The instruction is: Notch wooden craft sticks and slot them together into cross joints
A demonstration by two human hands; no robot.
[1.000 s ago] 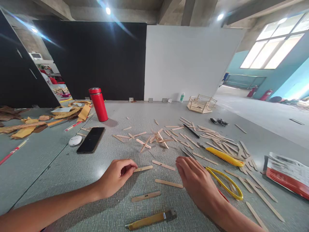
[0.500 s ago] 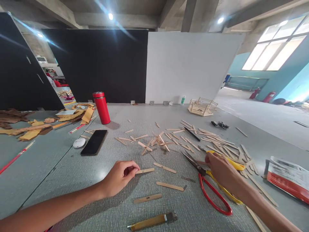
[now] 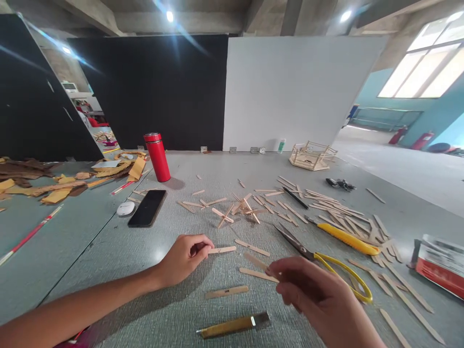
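Note:
My left hand (image 3: 186,261) pinches one end of a notched craft stick (image 3: 224,250) just above the table. In my right hand (image 3: 315,295) another craft stick (image 3: 254,261) is gripped between thumb and fingers, slightly blurred and pointing left. Beneath it lies a craft stick (image 3: 253,274), partly covered by that hand. A notched stick (image 3: 253,247) rests beyond, and one with a dark slot (image 3: 228,292) lies nearer. Closest to me is a cutter with a brass-coloured handle (image 3: 228,329). Scissors (image 3: 302,249) lie open by my right hand, their red handle hidden behind it.
Crossed-stick pieces (image 3: 246,208) stand mid-table. A yellow utility knife (image 3: 348,238) lies beside piled craft sticks (image 3: 344,217) on the right. Further off are a hexagonal stick frame (image 3: 313,162) and a red flask (image 3: 157,157). A phone (image 3: 148,208) lies left.
My right hand has moved left and toward me from beside the yellow knife, bringing a craft stick over the table's middle. My left hand keeps its stick. The view has shifted slightly.

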